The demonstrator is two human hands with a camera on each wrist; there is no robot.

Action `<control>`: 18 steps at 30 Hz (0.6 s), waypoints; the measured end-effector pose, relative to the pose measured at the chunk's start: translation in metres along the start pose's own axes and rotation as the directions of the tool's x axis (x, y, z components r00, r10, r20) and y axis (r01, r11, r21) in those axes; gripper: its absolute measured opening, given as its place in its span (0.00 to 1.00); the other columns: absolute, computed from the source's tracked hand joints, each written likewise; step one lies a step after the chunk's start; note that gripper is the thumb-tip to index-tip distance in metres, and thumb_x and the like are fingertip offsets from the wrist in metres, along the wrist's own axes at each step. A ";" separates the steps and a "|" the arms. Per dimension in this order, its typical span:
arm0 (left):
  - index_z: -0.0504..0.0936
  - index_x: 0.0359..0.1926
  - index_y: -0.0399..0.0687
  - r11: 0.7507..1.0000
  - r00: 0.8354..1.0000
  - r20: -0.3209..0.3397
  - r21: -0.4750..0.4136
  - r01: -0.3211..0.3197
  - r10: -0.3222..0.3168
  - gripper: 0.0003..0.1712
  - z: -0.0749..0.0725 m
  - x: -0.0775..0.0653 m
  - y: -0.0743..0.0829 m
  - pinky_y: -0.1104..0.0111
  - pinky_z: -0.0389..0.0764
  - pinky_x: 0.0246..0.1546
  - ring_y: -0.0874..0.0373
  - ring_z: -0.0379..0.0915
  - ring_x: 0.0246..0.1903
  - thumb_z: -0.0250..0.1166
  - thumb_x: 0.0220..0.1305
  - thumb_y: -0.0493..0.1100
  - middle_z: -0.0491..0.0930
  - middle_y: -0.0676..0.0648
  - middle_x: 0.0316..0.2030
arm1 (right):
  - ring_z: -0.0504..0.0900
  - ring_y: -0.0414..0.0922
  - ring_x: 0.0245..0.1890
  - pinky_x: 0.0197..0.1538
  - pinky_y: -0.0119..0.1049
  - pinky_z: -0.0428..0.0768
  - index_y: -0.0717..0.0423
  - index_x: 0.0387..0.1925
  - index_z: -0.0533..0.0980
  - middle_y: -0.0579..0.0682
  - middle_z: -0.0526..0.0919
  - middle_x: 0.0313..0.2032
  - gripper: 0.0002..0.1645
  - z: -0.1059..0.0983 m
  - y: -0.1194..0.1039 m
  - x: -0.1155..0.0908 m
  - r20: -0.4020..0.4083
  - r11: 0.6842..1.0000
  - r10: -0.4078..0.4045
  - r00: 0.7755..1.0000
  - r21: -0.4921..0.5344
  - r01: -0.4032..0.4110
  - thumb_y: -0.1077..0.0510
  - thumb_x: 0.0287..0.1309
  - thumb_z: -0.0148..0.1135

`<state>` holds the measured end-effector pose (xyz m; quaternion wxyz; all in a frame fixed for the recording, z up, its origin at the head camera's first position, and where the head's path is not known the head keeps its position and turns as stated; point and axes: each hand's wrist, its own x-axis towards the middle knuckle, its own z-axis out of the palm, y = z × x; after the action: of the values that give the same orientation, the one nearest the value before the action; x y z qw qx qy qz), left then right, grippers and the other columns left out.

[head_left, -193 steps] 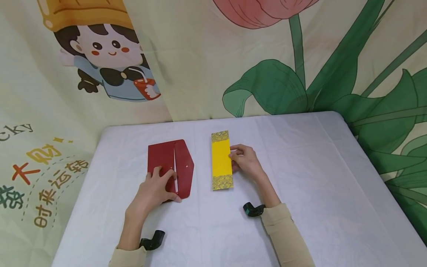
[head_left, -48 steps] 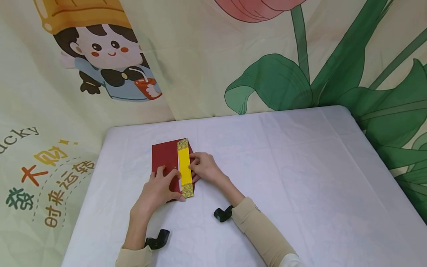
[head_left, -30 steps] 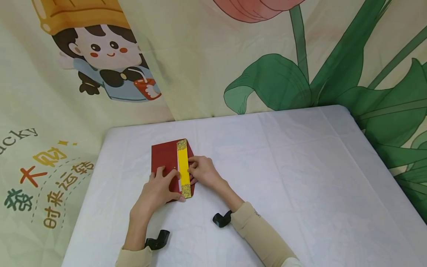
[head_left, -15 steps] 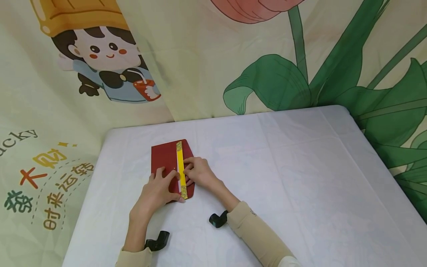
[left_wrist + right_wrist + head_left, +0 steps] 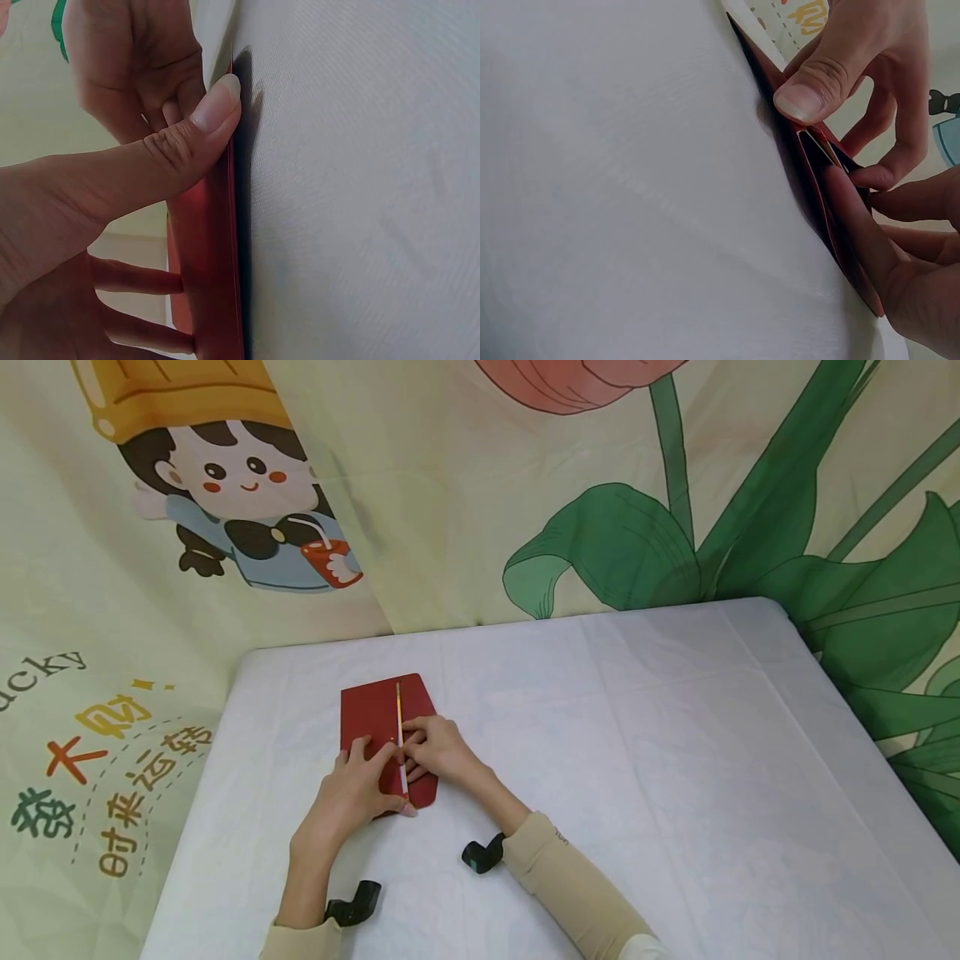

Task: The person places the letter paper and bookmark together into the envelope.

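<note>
A dark red paper envelope (image 5: 367, 706) lies flat on the table, its pointed flap (image 5: 422, 697) unfolded to the right. Only a thin edge of the yellow card (image 5: 400, 702) shows along the envelope's mouth; the rest of it is inside the pocket. My left hand (image 5: 348, 789) holds the envelope, thumb at its near edge and bent fingers on the pocket. Over the flap, my right hand (image 5: 444, 752) pinches the card's edge at the mouth. The right wrist view shows the pocket mouth (image 5: 816, 146) parted, with right fingertips (image 5: 844, 195) at it.
A white cloth covers the table (image 5: 637, 760). Behind it hangs a printed curtain (image 5: 435, 510) with a cartoon figure and plants. A black wrist camera (image 5: 354, 903) sits at the left wrist and another black wrist camera (image 5: 483, 853) at the right one.
My right hand has carried the yellow card leftward from beside the envelope and slid it into the pocket until just a sliver shows. My left hand has stayed on the envelope.
</note>
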<state>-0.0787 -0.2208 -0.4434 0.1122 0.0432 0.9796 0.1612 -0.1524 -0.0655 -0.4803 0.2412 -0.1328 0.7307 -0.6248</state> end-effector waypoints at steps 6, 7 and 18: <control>0.73 0.67 0.49 1.000 1.000 -0.004 0.002 -0.004 0.004 0.49 0.003 0.000 -0.001 0.32 0.78 0.50 0.23 0.60 0.65 0.83 0.46 0.59 0.60 0.25 0.69 | 0.90 0.52 0.28 0.31 0.40 0.88 0.70 0.66 0.72 0.59 0.87 0.37 0.24 0.000 0.000 0.000 0.032 0.998 0.036 0.999 0.049 -0.038 0.67 0.73 0.50; 0.73 0.67 0.50 1.000 1.000 -0.005 0.002 -0.008 0.008 0.50 0.004 0.000 -0.002 0.32 0.78 0.50 0.23 0.61 0.65 0.83 0.46 0.59 0.60 0.25 0.69 | 0.90 0.52 0.28 0.31 0.40 0.89 0.70 0.66 0.72 0.59 0.87 0.37 0.23 0.000 0.000 0.000 0.037 0.997 0.048 0.998 0.058 -0.050 0.66 0.74 0.48; 0.77 0.63 0.48 0.999 0.999 -0.038 0.014 -0.038 0.039 0.45 0.004 -0.003 -0.001 0.35 0.81 0.46 0.21 0.60 0.63 0.84 0.45 0.57 0.62 0.24 0.67 | 0.90 0.52 0.30 0.33 0.33 0.86 0.67 0.59 0.78 0.59 0.88 0.36 0.18 -0.034 -0.003 -0.029 -0.027 0.980 -0.118 0.993 -0.166 0.112 0.64 0.76 0.51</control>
<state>-0.0752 -0.2206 -0.4465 0.0898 0.0596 0.9816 0.1575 -0.1459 -0.0228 -0.4685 0.1793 -0.1829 0.7749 -0.5778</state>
